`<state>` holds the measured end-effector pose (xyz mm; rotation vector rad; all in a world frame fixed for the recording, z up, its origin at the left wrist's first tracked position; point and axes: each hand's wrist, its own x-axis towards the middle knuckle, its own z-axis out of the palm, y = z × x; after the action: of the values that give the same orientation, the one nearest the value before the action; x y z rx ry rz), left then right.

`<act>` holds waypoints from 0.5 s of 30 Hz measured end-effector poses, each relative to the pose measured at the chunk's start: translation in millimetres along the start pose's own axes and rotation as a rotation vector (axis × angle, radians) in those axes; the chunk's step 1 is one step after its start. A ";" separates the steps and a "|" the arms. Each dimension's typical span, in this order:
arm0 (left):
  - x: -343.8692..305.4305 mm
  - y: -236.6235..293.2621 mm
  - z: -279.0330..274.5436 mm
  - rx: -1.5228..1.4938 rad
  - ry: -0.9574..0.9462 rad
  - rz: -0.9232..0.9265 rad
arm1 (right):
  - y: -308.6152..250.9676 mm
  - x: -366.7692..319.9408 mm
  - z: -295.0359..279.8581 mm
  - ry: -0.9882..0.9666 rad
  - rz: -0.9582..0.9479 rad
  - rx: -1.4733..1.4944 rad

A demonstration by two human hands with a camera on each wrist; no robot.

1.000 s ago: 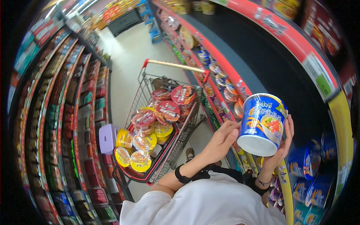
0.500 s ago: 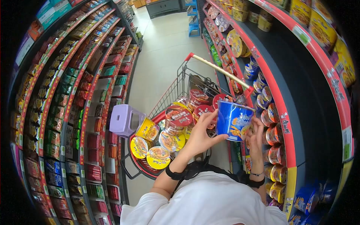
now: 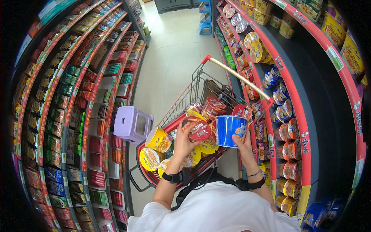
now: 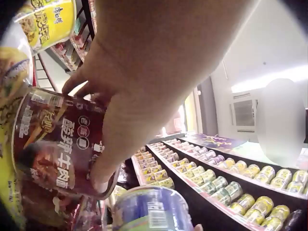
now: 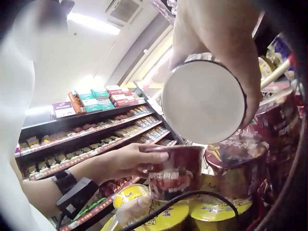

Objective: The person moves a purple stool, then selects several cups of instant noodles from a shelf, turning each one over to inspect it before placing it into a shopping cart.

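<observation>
Blue noodle cup [image 3: 230,130] sits in the person's right hand [image 3: 244,145], above the right side of the shopping cart [image 3: 181,101] and close to its load. The fingers curl up round the cup's wall from below. In the right wrist view its plain white base faces the camera, with the fingers wrapped round the rim of that base.

The left hand [image 3: 184,144] grips a maroon noodle cup [image 3: 197,128] at the top of the heap in the cart. The thumb lies on the printed wall and the fingers hook over the edge. The maroon lid faces up toward the head camera. The two cups are just beside each other; whether they touch cannot be told.

Below and around them the cart holds more maroon-lidded cups and several yellow noodle cups [image 3: 158,140], stacked at different tilts. A purple stool [image 3: 133,123] stands on the floor just left of the cart. The right shelf [image 3: 294,101], red-edged, carries rows of cup noodles, some blue, some orange. The left shelves [image 3: 77,96] hold packets in red, green and yellow.
</observation>
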<state>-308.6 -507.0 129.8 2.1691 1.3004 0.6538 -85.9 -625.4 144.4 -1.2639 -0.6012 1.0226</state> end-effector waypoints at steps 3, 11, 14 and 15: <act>18.6 -10.0 -13.2 -0.110 0.079 -0.122 | 4.7 7.9 3.8 -0.018 0.020 -0.037; 123.0 -55.8 -28.3 -0.442 0.230 -0.145 | 10.7 17.0 23.3 -0.021 -0.019 -0.065; 152.2 -64.4 -14.7 -0.404 0.288 -0.156 | 15.5 16.8 23.5 -0.007 -0.010 -0.105; 157.8 -59.2 -10.9 -0.407 0.284 -0.156 | 17.2 16.4 23.0 -0.003 -0.010 -0.108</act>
<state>-287.1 -339.7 120.8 1.6734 1.3220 1.0869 -102.8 -600.4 131.0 -1.3527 -0.6718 0.9946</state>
